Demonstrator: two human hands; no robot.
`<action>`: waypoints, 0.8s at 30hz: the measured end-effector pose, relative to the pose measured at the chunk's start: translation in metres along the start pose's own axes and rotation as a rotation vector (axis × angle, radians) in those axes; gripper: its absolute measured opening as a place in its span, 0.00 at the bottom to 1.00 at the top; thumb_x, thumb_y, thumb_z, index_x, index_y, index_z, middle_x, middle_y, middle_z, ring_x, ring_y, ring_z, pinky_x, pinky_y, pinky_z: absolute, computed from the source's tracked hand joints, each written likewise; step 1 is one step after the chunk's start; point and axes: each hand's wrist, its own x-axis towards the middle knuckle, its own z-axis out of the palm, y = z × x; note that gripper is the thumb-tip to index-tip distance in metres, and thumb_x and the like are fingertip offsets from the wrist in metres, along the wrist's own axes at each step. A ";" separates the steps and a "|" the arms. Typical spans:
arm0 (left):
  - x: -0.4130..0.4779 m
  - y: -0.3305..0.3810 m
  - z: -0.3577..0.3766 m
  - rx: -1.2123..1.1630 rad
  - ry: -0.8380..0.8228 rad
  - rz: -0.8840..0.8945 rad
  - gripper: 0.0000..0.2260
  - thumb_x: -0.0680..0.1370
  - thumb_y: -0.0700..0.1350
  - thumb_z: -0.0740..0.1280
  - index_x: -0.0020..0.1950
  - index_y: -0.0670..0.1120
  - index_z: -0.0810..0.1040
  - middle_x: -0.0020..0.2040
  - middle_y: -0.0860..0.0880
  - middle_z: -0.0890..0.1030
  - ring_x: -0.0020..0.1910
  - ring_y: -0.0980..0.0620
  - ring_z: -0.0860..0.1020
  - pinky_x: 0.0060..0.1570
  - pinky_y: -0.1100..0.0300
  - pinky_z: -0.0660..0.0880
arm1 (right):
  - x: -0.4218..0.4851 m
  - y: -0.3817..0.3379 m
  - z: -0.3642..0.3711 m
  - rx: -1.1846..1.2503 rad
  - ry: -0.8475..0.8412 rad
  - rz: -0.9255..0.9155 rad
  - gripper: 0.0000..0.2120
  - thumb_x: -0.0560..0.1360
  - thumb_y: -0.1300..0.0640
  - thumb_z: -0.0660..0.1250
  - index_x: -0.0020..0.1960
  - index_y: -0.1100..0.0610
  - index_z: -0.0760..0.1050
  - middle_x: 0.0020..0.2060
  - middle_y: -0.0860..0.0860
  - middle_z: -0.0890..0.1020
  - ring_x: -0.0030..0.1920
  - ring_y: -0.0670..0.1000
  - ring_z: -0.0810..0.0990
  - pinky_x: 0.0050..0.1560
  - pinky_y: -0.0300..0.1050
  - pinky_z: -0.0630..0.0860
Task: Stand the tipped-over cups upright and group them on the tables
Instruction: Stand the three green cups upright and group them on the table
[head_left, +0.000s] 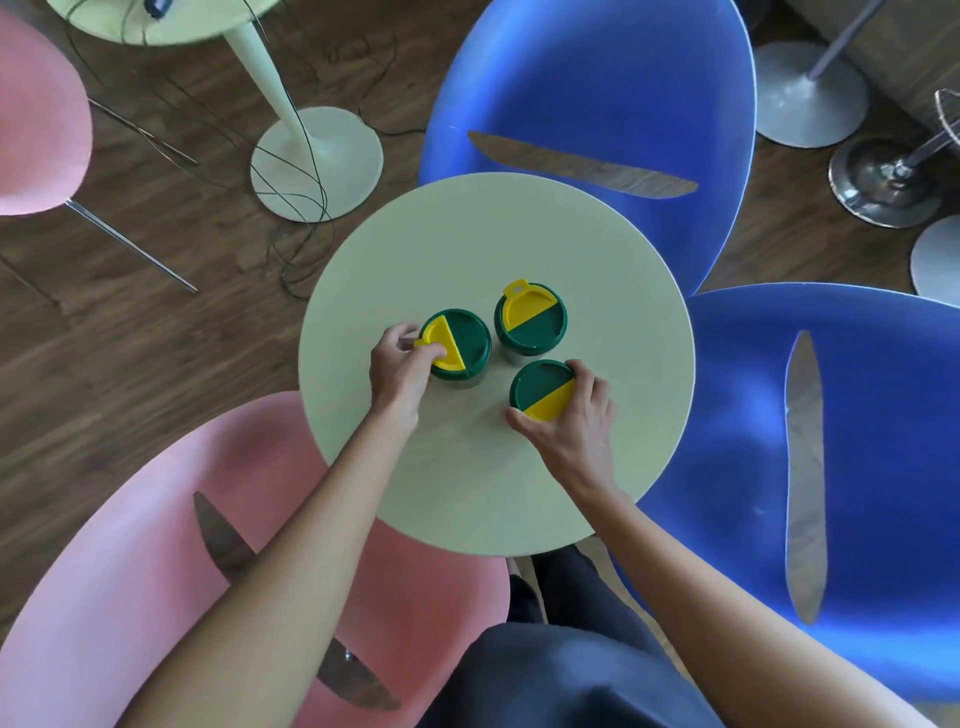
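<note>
Cups upright on table (467, 483) — left hand (400, 371), right hand (569, 421) seemingly gripping two.

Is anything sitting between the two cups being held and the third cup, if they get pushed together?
Nothing visible. Bare table separates the cup in the left hand, the cup in the right hand, and the free cup.

Round pale-green bench (467, 493), plain top. Three cups standing upright on it, green lids with yellow half-flaps: left cup (460, 345), far cup (530, 319), near-right cup (540, 389). Grouped close near middle, small gaps between. Front part of bench bare. Wood floor (130, 322) underneath.
</note>
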 end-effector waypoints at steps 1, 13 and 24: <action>0.000 0.003 0.001 0.037 -0.004 0.013 0.23 0.66 0.45 0.72 0.61 0.46 0.76 0.53 0.48 0.81 0.50 0.50 0.79 0.58 0.47 0.78 | 0.000 0.000 0.000 0.004 -0.001 0.002 0.44 0.61 0.39 0.74 0.71 0.47 0.59 0.65 0.50 0.66 0.68 0.54 0.62 0.58 0.45 0.66; -0.006 0.016 0.000 0.509 -0.082 0.318 0.21 0.66 0.44 0.76 0.58 0.46 0.80 0.52 0.44 0.82 0.51 0.44 0.80 0.50 0.57 0.75 | 0.000 0.000 0.000 0.000 -0.004 0.007 0.45 0.61 0.39 0.75 0.71 0.47 0.59 0.65 0.51 0.66 0.68 0.54 0.62 0.59 0.45 0.65; -0.007 0.028 -0.009 0.610 -0.227 0.352 0.22 0.66 0.40 0.75 0.60 0.47 0.81 0.46 0.49 0.81 0.45 0.48 0.79 0.42 0.62 0.72 | 0.002 0.003 -0.011 0.061 -0.124 0.008 0.47 0.64 0.42 0.77 0.75 0.47 0.55 0.68 0.54 0.63 0.70 0.57 0.59 0.67 0.50 0.62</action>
